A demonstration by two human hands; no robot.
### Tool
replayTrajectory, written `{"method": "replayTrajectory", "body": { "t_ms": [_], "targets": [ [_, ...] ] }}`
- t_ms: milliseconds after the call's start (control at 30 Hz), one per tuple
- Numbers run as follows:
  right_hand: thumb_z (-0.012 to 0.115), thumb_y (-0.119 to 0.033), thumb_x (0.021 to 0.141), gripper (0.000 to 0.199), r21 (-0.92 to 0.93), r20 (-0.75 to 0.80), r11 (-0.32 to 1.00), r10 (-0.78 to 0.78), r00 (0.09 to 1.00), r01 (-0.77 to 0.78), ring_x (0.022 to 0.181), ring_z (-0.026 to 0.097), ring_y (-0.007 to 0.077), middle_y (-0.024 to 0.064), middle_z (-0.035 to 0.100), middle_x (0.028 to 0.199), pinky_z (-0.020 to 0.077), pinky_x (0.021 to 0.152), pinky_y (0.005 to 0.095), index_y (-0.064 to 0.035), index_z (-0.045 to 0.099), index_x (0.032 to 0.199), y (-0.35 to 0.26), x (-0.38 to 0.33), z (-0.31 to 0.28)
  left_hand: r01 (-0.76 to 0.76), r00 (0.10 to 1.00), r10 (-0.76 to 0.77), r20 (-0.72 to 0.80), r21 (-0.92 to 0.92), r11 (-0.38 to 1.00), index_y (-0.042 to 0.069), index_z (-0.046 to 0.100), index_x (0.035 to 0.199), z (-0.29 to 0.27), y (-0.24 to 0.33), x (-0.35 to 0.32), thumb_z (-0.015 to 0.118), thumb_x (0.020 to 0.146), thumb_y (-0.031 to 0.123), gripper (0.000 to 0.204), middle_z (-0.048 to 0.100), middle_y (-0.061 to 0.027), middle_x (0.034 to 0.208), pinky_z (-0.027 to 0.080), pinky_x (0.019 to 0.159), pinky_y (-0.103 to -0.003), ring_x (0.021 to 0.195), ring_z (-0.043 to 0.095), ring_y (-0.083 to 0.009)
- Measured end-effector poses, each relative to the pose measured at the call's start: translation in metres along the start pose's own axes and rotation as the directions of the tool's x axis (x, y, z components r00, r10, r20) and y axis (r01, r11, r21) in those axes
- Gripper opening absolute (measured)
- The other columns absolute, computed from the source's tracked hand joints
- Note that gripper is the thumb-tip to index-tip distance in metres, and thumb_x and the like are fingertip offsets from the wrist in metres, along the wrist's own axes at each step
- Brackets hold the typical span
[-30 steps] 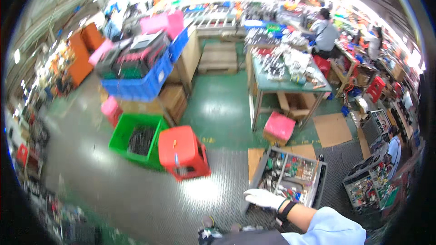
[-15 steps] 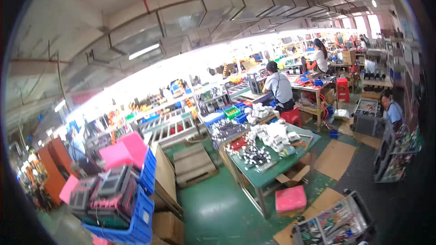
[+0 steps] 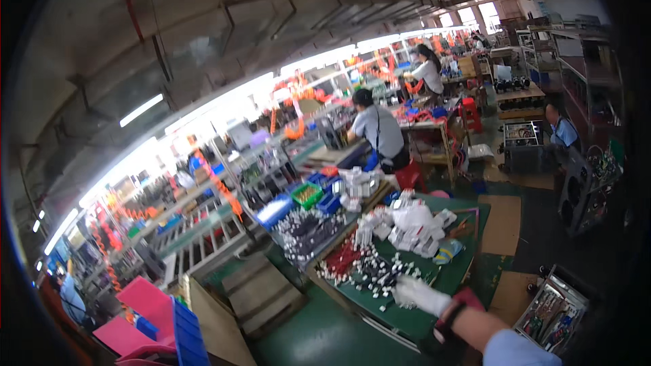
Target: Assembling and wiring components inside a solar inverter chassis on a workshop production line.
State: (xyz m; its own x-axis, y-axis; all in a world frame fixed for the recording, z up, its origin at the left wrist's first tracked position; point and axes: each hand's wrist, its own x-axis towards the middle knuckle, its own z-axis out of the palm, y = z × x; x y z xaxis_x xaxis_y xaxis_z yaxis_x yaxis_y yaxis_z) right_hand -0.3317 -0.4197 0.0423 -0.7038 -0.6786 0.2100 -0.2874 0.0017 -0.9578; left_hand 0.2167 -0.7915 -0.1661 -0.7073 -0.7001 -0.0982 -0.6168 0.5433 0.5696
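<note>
From the lower right my right hand (image 3: 422, 296), in a white glove with a dark band at the wrist, reaches over the green table (image 3: 413, 322). It is at the near edge of a pile of black cables with white connectors (image 3: 373, 268); its fingers are too blurred to tell if they grip any. Beside that pile lie red cables (image 3: 341, 261). White wrapped bundles (image 3: 410, 227) are heaped farther back, next to a yellow and blue roll (image 3: 448, 251). My left hand is out of view.
A co-worker (image 3: 380, 132) sits at the conveyor line beyond; another person (image 3: 564, 132) is low at the right. Blue and green bins (image 3: 307, 195) stand behind the cables. An open metal case (image 3: 553, 308) with boards is at lower right, a wooden pallet (image 3: 261, 291) at left.
The view has moved closer to the green table and turned right. My right hand has come into view over the cables. The blue crate of dark housings has mostly left the view.
</note>
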Motion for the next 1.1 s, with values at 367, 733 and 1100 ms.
{"method": "replayTrajectory", "body": {
  "t_ms": [367, 733, 1100],
  "targets": [
    [0.053, -0.011, 0.095, 0.022, 0.324, 0.264, 0.680, 0.603, 0.753, -0.658, 0.080, 0.062, 0.0098, 0.0046, 0.065, 0.095, 0.0507, 0.069, 0.0230, -0.0011, 0.058, 0.114, 0.021, 0.058, 0.120, 0.021, 0.939, 0.096, 0.330, -0.337, 0.941, 0.004, 0.053, 0.122, -0.247, 0.129, 0.430, 0.066, 0.086, 0.033, 0.048, 0.065, -0.0099, 0.092, 0.049, 0.069, -0.033, 0.081, 0.061, -0.0192],
    [0.053, -0.025, 0.095, 0.029, 0.053, 0.368, 0.652, 0.691, 0.622, -0.756, 0.071, 0.058, 0.0101, 0.0040, 0.065, 0.087, 0.0479, 0.064, 0.0256, -0.0015, 0.062, 0.108, 0.044, 0.328, 0.189, -0.364, 0.836, 0.255, 0.485, 0.143, 0.920, 0.014, 0.057, 0.126, -0.259, 0.242, 0.728, 0.064, 0.085, 0.040, 0.049, 0.066, -0.0128, 0.106, 0.051, 0.083, -0.034, 0.095, 0.065, -0.0268],
    [0.057, -0.021, 0.093, 0.027, 0.174, 0.011, 0.700, 0.702, 0.712, -0.693, 0.059, 0.054, 0.0044, 0.0011, 0.067, 0.082, 0.0458, 0.057, 0.0198, -0.0038, 0.065, 0.112, 0.029, 0.559, 0.201, -0.876, 0.353, 0.570, 0.742, 0.048, 0.481, 0.012, 0.059, 0.121, -0.192, 0.052, 0.938, 0.059, 0.086, 0.050, 0.052, 0.066, -0.0151, 0.107, 0.048, 0.087, -0.037, 0.099, 0.062, -0.0317]
  ]
}}
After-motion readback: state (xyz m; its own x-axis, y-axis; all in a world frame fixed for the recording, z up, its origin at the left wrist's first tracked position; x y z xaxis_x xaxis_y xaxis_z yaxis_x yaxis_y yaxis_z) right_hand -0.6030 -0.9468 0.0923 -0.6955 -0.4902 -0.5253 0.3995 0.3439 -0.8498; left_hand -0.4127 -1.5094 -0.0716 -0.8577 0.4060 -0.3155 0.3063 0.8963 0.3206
